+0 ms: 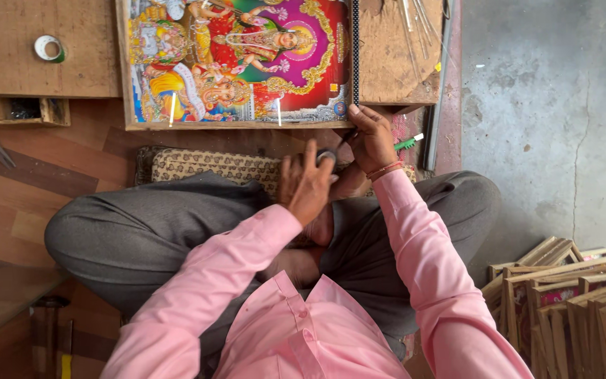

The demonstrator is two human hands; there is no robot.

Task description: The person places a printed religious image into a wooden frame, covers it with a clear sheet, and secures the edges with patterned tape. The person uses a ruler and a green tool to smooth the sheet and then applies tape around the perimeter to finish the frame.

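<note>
I sit cross-legged in grey trousers and a pink shirt. A wooden-framed, brightly coloured picture (240, 63) lies on a low wooden work board (394, 63) in front of me. My right hand (372, 140) rests at the frame's near right corner, fingers closed on a thin dark tool, against the black beaded strip (354, 49) along the frame's right edge. My left hand (306, 184) is just below the frame, fingers wrapped round a small dark round object (327, 155); what it is I cannot tell.
A roll of tape (49, 48) lies on the board at far left, above a small wooden box (22, 111). Thin metal rods (415, 21) lie on the board at right. A patterned cushion (212, 167) is under my legs. Stacked wooden frames (569, 302) stand at lower right.
</note>
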